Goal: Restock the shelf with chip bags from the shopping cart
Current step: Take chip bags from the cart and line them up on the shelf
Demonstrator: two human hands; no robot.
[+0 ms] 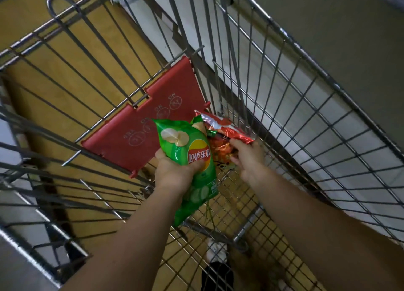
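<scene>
Both my arms reach down into a wire shopping cart (284,107). My left hand (175,172) grips a green Lay's chip bag (190,159) by its middle, holding it above the cart's mesh floor. Just to its right, my right hand (249,157) has its fingers curled round the lower edge of a red chip bag (227,129), which leans in the cart's far corner against the side wall. Another orange-red bag (220,150) shows under it, mostly hidden.
A red plastic child-seat flap (140,126) hangs on the cart's end gate, left of the bags. Wire walls close in on both sides. Yellow-brown floor (72,56) shows through the gate, and pale tiles (328,120) through the right wall.
</scene>
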